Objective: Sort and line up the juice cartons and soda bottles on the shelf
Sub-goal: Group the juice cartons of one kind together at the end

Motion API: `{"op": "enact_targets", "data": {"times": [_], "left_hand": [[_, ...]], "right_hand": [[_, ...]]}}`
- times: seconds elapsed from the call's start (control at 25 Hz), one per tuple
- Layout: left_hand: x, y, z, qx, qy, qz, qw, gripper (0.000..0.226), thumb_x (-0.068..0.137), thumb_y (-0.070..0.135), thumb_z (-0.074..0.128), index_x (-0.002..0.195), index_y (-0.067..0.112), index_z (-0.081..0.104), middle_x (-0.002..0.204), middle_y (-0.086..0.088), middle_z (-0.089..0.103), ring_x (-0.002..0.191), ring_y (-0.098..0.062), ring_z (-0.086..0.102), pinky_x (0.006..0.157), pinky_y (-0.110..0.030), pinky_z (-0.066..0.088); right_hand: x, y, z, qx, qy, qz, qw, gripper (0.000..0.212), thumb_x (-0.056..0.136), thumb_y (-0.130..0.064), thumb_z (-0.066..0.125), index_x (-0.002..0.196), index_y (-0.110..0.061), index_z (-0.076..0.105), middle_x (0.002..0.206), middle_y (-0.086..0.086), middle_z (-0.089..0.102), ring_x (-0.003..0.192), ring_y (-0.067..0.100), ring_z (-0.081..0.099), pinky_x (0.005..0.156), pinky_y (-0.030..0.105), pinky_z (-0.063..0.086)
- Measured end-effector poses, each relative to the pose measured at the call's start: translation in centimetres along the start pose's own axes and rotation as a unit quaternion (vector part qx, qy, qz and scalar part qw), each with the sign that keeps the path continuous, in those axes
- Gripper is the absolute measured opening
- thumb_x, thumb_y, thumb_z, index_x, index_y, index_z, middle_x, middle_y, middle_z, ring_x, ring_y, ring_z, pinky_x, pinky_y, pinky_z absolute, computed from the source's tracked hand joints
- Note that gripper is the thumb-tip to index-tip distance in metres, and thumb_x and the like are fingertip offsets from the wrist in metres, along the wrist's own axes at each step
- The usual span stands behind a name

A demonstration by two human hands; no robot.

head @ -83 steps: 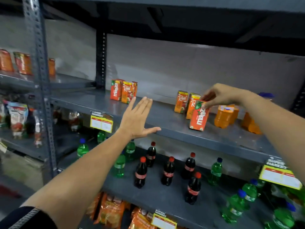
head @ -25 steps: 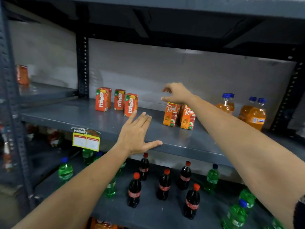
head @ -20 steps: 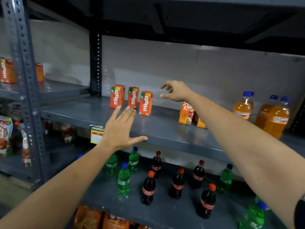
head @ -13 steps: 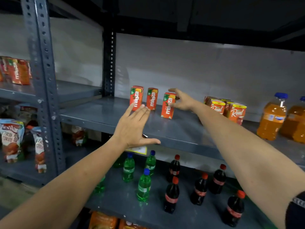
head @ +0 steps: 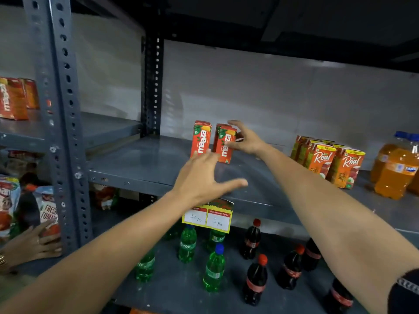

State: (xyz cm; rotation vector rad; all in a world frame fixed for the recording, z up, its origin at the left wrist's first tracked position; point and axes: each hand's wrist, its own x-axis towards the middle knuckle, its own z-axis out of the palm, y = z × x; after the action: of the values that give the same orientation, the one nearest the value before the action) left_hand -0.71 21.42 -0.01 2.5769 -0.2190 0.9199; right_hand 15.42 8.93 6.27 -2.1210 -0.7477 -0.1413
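Two red Maaza juice cartons stand upright on the grey middle shelf (head: 140,159). My right hand (head: 246,139) grips the right Maaza carton (head: 225,143), thumb on its front and fingers over its top and back; another carton seems to stand right behind it. The left Maaza carton (head: 200,139) stands close beside it. My left hand (head: 204,175) rests open on the shelf's front edge, holding nothing. Several orange Real cartons (head: 328,159) are grouped further right, then orange soda bottles (head: 394,168).
The lower shelf holds green Sprite bottles (head: 214,268) and dark cola bottles (head: 256,279), scattered. A price tag (head: 208,214) hangs below my left hand. A steel post (head: 61,109) stands left, with more Maaza cartons (head: 13,98) beyond. Another person's hand (head: 29,243) touches packets at lower left.
My right hand left the Real cartons, moved left and closed on the rightmost Maaza carton, shifting it against the others. My left hand stayed on the shelf edge.
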Motion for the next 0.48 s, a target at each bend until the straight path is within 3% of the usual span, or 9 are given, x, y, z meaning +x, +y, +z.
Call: {"op": "enact_targets", "data": {"times": [0.12, 0.24, 0.36, 0.48], "left_hand": [[3.7, -3.5, -1.2, -0.133, 0.081, -0.122, 0.98, 0.074, 0.07, 0.066, 0.065, 0.121, 0.013, 0.059, 0.124, -0.004, 0.064, 0.112, -0.019, 0.059, 0.091, -0.03, 0.046], [7.6, -7.9, -0.5, -0.213, 0.064, -0.264, 0.938, 0.074, 0.07, 0.045, 0.079, 0.127, 0.007, 0.052, 0.129, -0.011, 0.059, 0.116, -0.022, 0.056, 0.09, -0.027, 0.043], [9.3, -9.5, 1.2, -0.241, -0.006, -0.271, 0.932, 0.074, 0.07, 0.03, 0.083, 0.131, 0.008, 0.048, 0.133, -0.011, 0.057, 0.116, -0.021, 0.056, 0.087, -0.026, 0.043], [10.1, -9.9, 1.9, -0.258, -0.021, -0.247, 0.934, 0.062, 0.071, 0.021, 0.082, 0.124, 0.009, 0.053, 0.126, -0.009, 0.063, 0.1, -0.014, 0.057, 0.08, -0.025, 0.046]], "right_hand": [[-0.7, 1.7, 1.1, 0.125, 0.087, 0.044, 0.987, 0.074, 0.076, -0.017, 0.076, 0.136, -0.022, 0.034, 0.119, 0.017, 0.055, 0.112, 0.032, 0.058, 0.092, 0.045, 0.052], [-1.0, 2.6, 2.0, 0.169, 0.085, 0.081, 0.979, 0.066, 0.078, -0.012, 0.074, 0.133, -0.016, 0.037, 0.117, 0.012, 0.055, 0.117, 0.03, 0.056, 0.091, 0.044, 0.054], [-0.5, 2.9, 2.3, 0.156, 0.072, 0.09, 0.981, 0.056, 0.08, -0.009, 0.072, 0.126, -0.014, 0.041, 0.126, 0.017, 0.055, 0.118, 0.031, 0.057, 0.092, 0.047, 0.054], [-0.2, 3.2, 2.5, 0.155, 0.053, 0.087, 0.983, 0.049, 0.081, -0.007, 0.07, 0.121, -0.014, 0.042, 0.12, 0.017, 0.056, 0.115, 0.03, 0.059, 0.085, 0.043, 0.056]]}}
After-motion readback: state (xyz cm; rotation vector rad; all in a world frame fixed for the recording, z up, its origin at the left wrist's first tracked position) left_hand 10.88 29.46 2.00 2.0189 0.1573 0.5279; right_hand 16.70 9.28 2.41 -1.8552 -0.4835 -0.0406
